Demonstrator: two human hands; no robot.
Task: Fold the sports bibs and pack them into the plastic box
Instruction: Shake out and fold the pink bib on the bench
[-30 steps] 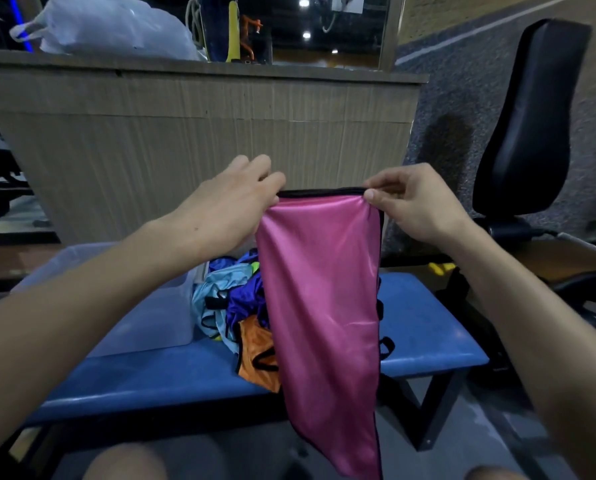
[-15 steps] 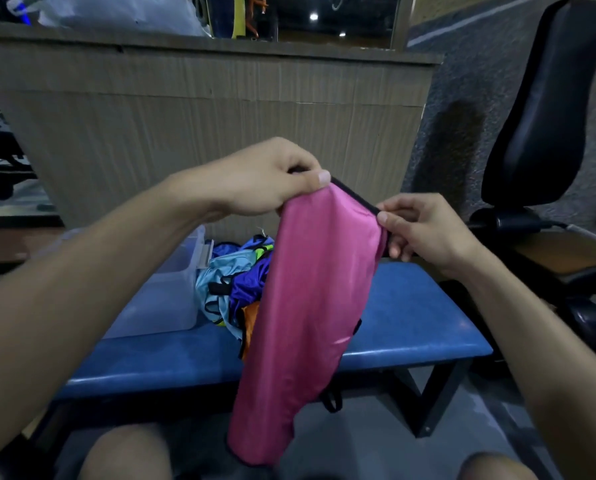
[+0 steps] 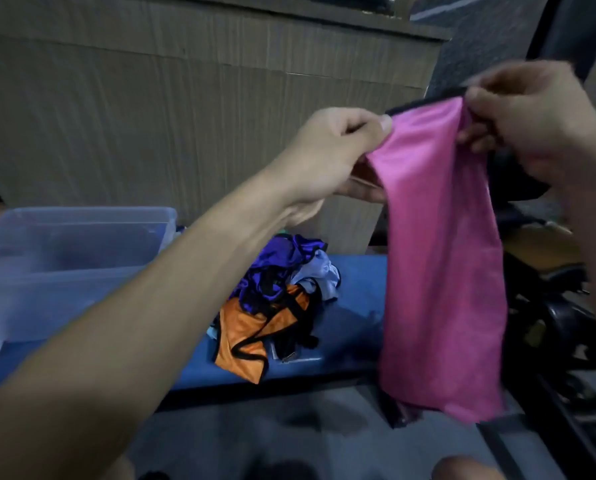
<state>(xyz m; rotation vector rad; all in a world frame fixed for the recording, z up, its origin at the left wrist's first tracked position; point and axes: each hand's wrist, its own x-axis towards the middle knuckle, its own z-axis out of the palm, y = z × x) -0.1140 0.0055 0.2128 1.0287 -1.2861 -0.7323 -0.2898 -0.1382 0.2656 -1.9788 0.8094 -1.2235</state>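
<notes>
1. The left hand (image 3: 327,150) and right hand (image 3: 528,116) each pinch a top corner of the pink bib (image 3: 442,271), each grip closed on the cloth; held in the air, it likely hangs straight for folding.
2. The bib is glossy pink with a black top edge, draping beside the blue bench (image 3: 352,327).
3. On the bench, unfolded bibs (image 3: 275,303) lie heaped beside the clear plastic box (image 3: 64,271).

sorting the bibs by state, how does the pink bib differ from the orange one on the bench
The pink bib hangs in the air, pinched at its top edge by the left hand and right hand; the orange bib lies on the blue bench, touched by no hand. The pink bib hangs long and fairly smooth; the orange bib is crumpled in a pile with other bibs. Both are shiny fabric with black trim.
</notes>
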